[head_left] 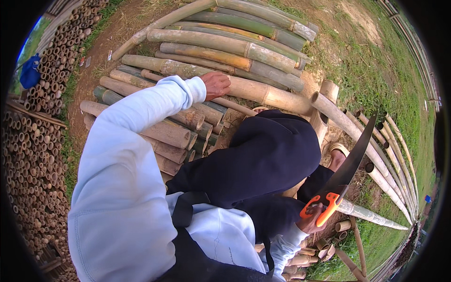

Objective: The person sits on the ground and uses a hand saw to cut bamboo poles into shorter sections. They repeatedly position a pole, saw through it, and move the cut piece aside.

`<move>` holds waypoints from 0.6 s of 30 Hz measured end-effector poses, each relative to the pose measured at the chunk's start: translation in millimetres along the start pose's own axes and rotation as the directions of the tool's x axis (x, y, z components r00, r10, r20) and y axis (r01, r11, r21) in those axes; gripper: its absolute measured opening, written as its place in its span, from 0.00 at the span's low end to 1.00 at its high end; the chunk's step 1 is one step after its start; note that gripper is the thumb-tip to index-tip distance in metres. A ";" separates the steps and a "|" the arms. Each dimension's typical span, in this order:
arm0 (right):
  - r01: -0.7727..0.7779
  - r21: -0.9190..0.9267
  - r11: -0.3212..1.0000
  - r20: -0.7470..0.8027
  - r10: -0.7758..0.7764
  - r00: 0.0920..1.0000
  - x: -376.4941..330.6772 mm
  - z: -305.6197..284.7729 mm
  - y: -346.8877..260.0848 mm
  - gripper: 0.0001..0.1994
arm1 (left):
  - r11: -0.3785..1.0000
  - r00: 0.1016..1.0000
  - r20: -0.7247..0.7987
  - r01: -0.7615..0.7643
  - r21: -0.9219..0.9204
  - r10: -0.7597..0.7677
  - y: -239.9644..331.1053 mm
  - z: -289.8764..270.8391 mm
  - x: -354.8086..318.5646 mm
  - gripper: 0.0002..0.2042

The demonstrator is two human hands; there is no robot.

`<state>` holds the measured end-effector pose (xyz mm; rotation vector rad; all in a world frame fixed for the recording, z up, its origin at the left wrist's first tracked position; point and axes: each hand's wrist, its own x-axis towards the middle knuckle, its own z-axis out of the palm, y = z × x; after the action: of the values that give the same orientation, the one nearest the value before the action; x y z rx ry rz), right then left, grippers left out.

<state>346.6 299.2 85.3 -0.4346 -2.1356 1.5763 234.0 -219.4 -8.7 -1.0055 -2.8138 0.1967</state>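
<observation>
Orange framed the right hand, whose fingers were closed around the handle of a saw; its long dark blade slanted upward, the tip overlapping the pale poles at the right in view. Whether steel and bamboo touched could not be told. The left hand lay on a thick bamboo pole, its fingers bent over the top; their tips were hidden, so I could not tell whether they gripped or merely rested. That pole stretched across in front of the person, its right end beside a short, stout bamboo support. A stack of shorter lengths lay near the left forearm, and a row of greener poles lay beyond.

Several troubles seemed possible. Being round, the thick pole could have rolled if that one hand bore down off-centre. A smooth bamboo wall might have made the teeth skid at the first stroke. The sandalled foot appeared just beside the blade, and the dark-trousered knee lay between the two hands, so a careless swing risked catching either. The stacked lengths, apparently loose, could have slid if the elbow had knocked them.
</observation>
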 end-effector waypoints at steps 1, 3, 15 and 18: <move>0.032 -0.003 0.999 0.017 -0.032 0.999 -0.4 -1.1 0.0 0.14 | 1.000 1.000 0.025 -0.016 0.003 0.015 7.9 -2.0 -10.8 0.09; 0.096 0.003 0.995 0.040 -0.096 0.995 -1.4 -2.3 3.4 0.15 | 0.998 0.996 0.071 -0.056 0.019 0.054 21.4 3.3 -22.5 0.10; -0.029 0.068 0.997 0.051 0.026 0.998 -7.8 -6.5 0.0 0.13 | 0.849 0.864 -0.105 0.451 -0.274 -0.493 40.0 -18.5 -23.6 0.30; -0.004 0.063 0.998 0.062 0.000 0.998 -8.1 -4.9 -0.8 0.13 | 0.129 0.103 -0.093 0.924 -0.359 -0.990 34.4 11.6 -35.7 0.40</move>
<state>356.1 298.9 85.9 -0.3723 -2.1248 1.6735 280.4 -216.6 -29.3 0.9636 -2.5113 -0.4206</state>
